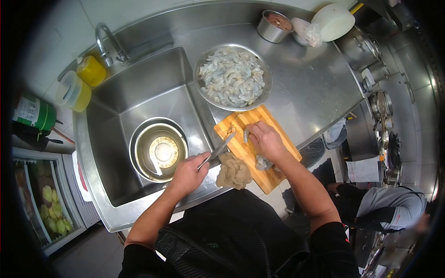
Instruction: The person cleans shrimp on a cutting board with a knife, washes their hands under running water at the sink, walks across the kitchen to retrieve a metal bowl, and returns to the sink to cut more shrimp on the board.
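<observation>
A shrimp [245,135] lies on the cutting board [273,121], at the right hand's [266,140] fingertips; these seem to pinch it, though the exact grip is too small to tell. The left hand's [190,172] fingers are curled around the knife [221,147], its tip just left of the shrimp. The step in hand looks like trimming or slitting one shrimp; the next move calls for a short, controlled stroke, right fingertips behind the edge. Another greyish piece [263,162] lies below the right fingers, near the wrist. A crumpled cloth [234,170] crowds the space between the hands. Beyond the fingertips, the bowl [197,84] of shrimp limits forward reach; the sink [148,83] drops away left. The counter [308,78] gives the widest room, forward and right of the right fingers.
</observation>
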A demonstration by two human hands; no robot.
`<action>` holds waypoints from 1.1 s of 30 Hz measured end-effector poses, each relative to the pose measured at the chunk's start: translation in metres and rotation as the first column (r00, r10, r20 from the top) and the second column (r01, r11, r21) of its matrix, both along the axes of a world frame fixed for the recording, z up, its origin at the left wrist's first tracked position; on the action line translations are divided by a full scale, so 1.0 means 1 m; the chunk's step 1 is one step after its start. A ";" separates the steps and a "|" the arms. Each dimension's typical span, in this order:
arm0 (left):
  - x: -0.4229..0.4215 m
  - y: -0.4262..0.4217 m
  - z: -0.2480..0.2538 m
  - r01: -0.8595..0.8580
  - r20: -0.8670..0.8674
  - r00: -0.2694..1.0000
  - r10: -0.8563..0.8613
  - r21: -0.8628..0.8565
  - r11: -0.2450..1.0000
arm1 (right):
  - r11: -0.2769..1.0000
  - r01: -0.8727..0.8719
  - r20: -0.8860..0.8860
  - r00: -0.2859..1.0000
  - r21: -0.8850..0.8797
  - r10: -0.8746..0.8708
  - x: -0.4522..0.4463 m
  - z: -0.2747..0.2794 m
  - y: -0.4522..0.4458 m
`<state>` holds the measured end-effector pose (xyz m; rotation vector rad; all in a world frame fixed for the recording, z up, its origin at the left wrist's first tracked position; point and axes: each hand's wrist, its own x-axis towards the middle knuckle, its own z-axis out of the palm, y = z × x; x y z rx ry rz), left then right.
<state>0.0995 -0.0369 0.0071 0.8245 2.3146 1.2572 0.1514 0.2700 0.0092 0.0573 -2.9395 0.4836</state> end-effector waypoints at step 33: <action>0.010 0.042 -0.009 -0.125 -0.081 0.990 0.118 -0.085 0.989 | 0.997 -0.033 -0.026 0.999 -0.066 0.031 -0.009 -0.006 0.016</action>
